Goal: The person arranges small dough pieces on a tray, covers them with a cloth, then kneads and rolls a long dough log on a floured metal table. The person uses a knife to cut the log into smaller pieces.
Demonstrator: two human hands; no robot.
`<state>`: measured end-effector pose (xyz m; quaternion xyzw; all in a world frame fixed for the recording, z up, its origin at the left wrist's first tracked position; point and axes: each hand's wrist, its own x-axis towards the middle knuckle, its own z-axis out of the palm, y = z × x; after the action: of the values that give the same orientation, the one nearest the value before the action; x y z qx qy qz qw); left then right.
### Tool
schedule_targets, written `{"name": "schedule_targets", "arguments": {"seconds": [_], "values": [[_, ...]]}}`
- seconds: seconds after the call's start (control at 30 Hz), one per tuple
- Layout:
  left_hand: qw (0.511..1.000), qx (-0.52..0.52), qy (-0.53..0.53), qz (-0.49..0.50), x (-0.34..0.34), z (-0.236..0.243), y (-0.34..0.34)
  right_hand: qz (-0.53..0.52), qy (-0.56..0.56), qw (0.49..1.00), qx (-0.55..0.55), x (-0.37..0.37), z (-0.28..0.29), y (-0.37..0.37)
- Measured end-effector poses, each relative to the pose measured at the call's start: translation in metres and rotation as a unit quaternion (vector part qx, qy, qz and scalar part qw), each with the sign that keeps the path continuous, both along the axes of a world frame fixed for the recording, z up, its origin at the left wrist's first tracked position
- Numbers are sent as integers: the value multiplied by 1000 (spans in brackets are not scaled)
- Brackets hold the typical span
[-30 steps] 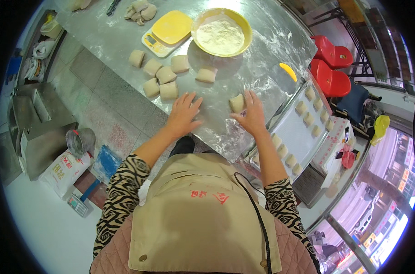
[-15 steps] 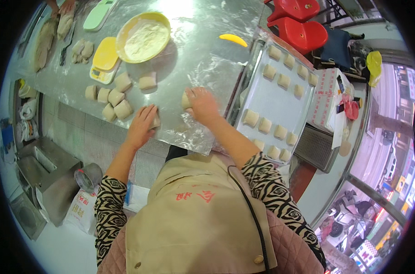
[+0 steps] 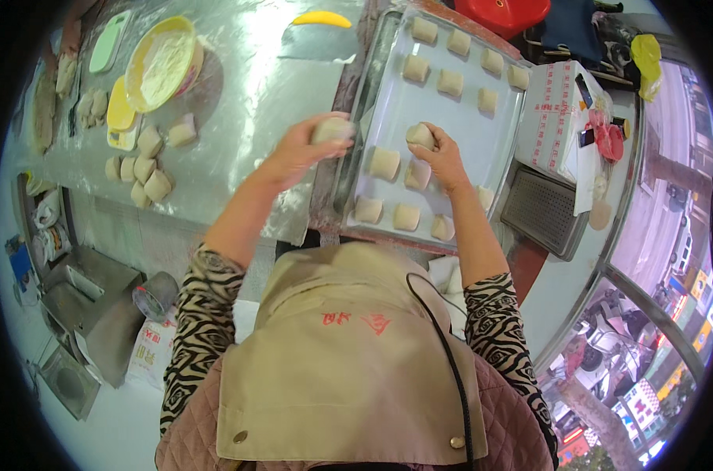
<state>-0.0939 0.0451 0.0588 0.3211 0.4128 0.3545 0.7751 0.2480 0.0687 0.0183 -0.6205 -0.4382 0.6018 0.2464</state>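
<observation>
My left hand (image 3: 309,149) is closed round a pale dough piece (image 3: 333,129), held above the edge between the metal table (image 3: 246,133) and the baking tray (image 3: 470,125). Over the tray, my right hand (image 3: 444,161) grips another dough piece (image 3: 421,136) between thumb and fingers. Just below it lies a dough piece (image 3: 417,174) on the tray. Several more short, thick pieces sit in rows at the tray's far and near ends. My right hand and forearm partly hide the near right rows.
On the table's left are a cluster of dough pieces (image 3: 144,170), a yellow bowl (image 3: 189,74) of flour, a yellow-topped scale (image 3: 121,114) and a yellow-handled scraper (image 3: 322,20) farther right. Another person's arm (image 3: 71,35) reaches in at far left. A white box (image 3: 551,129) stands right of the tray.
Both hands have moved right from the tabletop, each carrying a dough piece; the right is now over the tray, the left at its edge. The view has shifted right.
</observation>
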Motion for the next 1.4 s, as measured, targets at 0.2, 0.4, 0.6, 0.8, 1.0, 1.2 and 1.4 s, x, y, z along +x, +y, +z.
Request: {"name": "schedule_targets", "arguments": {"seconds": [0.2,0.4,0.6,0.8,1.0,1.2,1.4], "values": [[805,340,473,-113,131,-78,71,180,-347,903,181,44,-49,28],[725,447,516,-90,130,-103,58,212,-391,862,243,43,-62,26],[916,204,345,25,75,-68,-6,219,-350,856,312,3,-42,35],[946,164,279,-29,52,-30,-93,312,-380,828,271,-45,-51,51],[964,92,248,-22,24,-7,-134,291,-406,829,251,-27,-56,45],[930,177,312,85,-48,2,-138,217,-420,805,357,-62,-26,49],[682,238,616,314,-187,0,-136,297,-206,814,455,-210,9,40]]}}
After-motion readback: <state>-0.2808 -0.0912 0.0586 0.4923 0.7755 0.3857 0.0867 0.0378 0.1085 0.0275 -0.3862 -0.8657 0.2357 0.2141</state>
